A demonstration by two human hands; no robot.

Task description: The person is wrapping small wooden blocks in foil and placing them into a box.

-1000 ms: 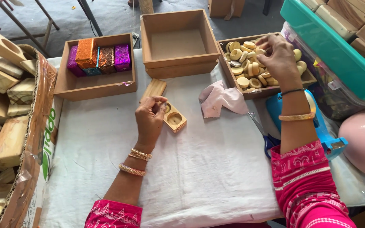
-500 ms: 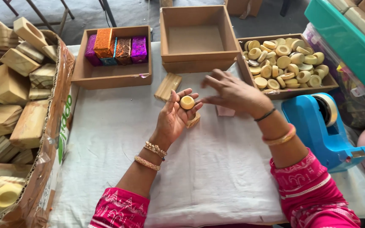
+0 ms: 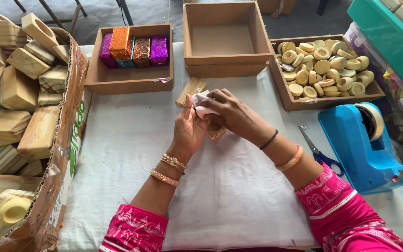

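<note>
left hand [image 3: 188,128] and right hand [image 3: 225,112] meet above the counter [image 3: 229,186], fingers of both closed on a pink cloth [image 3: 201,105]; wooden holder [image 3: 215,132] beneath.

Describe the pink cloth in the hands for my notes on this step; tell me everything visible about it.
The pink cloth is a pale, soft-looking rag, crumpled and mostly hidden. It sits between the left hand, whose palm faces up, and the right hand, which presses down on it from above. Only a bunched edge shows near the fingertips, above the white table cover.
</note>
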